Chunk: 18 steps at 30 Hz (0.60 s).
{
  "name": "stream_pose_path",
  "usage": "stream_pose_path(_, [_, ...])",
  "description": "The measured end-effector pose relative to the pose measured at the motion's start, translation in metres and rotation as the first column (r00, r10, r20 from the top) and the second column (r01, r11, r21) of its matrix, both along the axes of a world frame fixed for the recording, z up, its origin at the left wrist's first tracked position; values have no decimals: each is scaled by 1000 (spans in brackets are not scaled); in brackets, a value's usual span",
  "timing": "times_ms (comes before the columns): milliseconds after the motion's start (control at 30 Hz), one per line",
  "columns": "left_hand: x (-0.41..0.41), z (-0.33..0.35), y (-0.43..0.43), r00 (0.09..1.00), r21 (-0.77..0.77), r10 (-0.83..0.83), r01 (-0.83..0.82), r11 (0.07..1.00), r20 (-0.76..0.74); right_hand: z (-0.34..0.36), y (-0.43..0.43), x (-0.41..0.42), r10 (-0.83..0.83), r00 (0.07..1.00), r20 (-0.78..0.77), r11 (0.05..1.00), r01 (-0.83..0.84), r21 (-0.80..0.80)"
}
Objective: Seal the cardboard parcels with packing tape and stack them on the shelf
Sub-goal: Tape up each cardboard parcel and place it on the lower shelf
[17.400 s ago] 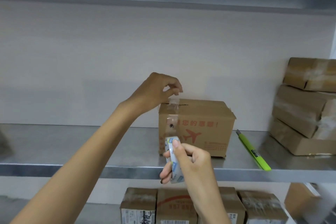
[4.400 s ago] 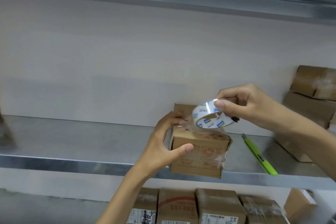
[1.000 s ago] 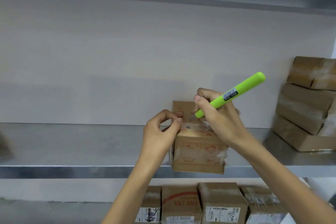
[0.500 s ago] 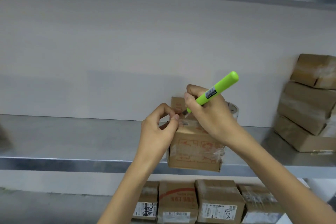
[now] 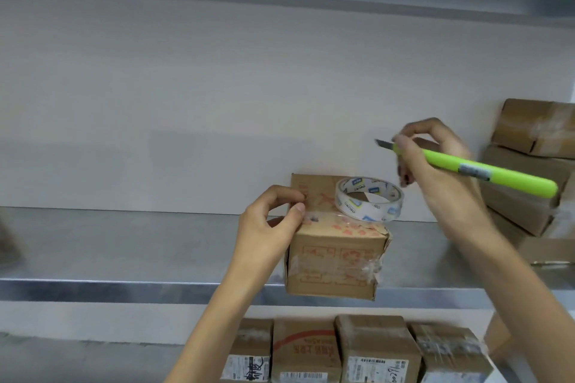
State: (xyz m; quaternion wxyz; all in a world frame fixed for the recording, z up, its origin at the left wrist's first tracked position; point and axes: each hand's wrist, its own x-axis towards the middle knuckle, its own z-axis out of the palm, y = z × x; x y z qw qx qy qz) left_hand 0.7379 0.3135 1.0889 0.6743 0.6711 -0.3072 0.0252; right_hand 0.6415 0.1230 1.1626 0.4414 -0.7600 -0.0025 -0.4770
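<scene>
Parcel [image 5: 334,261] is sitting at the front edge of the metal shelf [image 5: 124,246], its bottom slightly overhanging the lip. Tape roll [image 5: 368,204] is lying flat on the parcel's top. Left hand [image 5: 267,227] is pinching the tape end between thumb and forefinger at the top left edge. Right hand [image 5: 435,171] is gripping the green knife [image 5: 485,172], fingers curled round it, blade out, up in the air to the right of the roll. Sealed boxes [image 5: 535,165] are sitting stacked at the far right.

I count on the shelf [image 5: 124,246]: one box [image 5: 334,261] at the front edge; three stacked boxes [image 5: 529,130] at right. One tape roll [image 5: 368,202]. One green knife [image 5: 485,172]. Four lower boxes [image 5: 376,348] in a row, a fifth partly seen. Two hands: left hand [image 5: 267,233], right hand [image 5: 435,171].
</scene>
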Motion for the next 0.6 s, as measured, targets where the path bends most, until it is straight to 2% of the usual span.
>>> stream_pose_path(33, [0, 1, 0, 1000, 9, -7, 7, 1000, -2, -5, -16, -6, -134, 990, -36, 984, 129, -125])
stream_pose_path(100, [0, 3, 0, 1000, 26, -18, 19, 999, -11, -23, -47, -17, -403, 902, -156, 859, 314, -404])
stream_pose_path(133, [0, 4, -1, 1000, 30, -20, 20, 999, -13, -35, -59, -19, -469, 850, -241, 817, 314, -483])
stream_pose_path(200, [0, 6, -2, 1000, 28, -14, 15, 1000, -8, -63, -76, -18, -456, 766, -454, 853, 230, -469])
stream_pose_path(233, [0, 6, -3, 1000, 26, -11, 11, 1000, -11, -77, -84, -15, -483, 722, -495, 835, 209, -509])
stream_pose_path(333, [0, 8, -4, 1000, 53, -11, 12, 999, -14, -108, -100, -7, -623, 626, -469, 664, 106, -740])
stream_pose_path(400, [1, 9, -4, 999, 65, -30, 31, 997, -13, -115, -100, -4, -632, 600, -491, 657, 80, -749])
stream_pose_path(500, [3, 9, -2, 998, 79, -52, 53, 995, -22, -116, -98, -4, -648, 509, -567, 680, 51, -732])
stream_pose_path(533, [3, 9, -1, 998, 83, -56, 57, 995, -22, -113, -94, -7, -637, 545, -546, 694, 95, -714])
stream_pose_path(600, [3, 9, 0, 998, 85, -56, 57, 995, -17, -93, -79, -15, -559, 718, -414, 784, 295, -547])
